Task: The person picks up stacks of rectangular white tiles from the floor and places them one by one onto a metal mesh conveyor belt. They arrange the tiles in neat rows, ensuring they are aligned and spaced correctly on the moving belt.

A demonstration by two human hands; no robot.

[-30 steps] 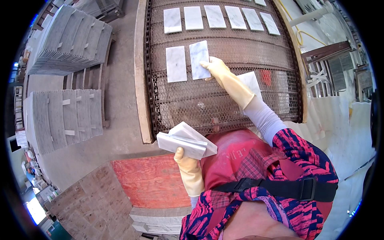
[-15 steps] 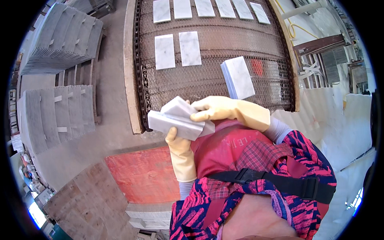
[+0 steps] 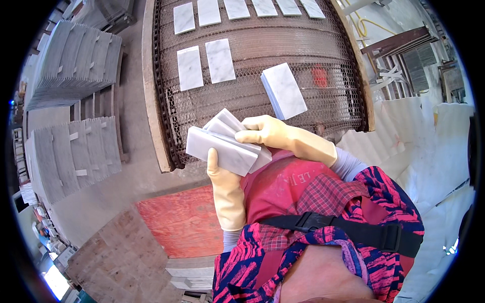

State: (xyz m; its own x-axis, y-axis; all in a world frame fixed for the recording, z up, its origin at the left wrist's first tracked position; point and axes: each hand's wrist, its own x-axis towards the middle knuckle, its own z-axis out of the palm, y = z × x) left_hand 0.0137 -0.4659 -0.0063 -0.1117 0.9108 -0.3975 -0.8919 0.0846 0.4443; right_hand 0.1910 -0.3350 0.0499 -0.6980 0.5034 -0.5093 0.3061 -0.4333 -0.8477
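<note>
Several white-grey marble tiles (image 3: 221,150) are held together in front of my body, fanned at an angle to each other. My left hand (image 3: 226,189), in a cream rubber glove, grips them from below with its thumb on the front tile's face. From the right, my gloved right hand (image 3: 275,135) closes on the tiles behind, thumb and fingers at their edge. Beyond my hands, a small stack of marble tiles (image 3: 285,91) rests on a wire mesh conveyor (image 3: 242,96). Two single tiles lie flat left of it, one being this veined tile (image 3: 220,60).
A row of tiles (image 3: 237,7) crosses the conveyor's far end. The wooden side rail (image 3: 149,91) and a chain edge the belt. Stacked grey slabs (image 3: 76,60) stand at left. A red board (image 3: 182,222) lies near my left side; white sheeting (image 3: 404,136) is at right.
The held tiles have tilted, showing more of the front tile's face and a wider fan behind. Both hands keep their hold. The conveyor has shifted slightly left in view.
</note>
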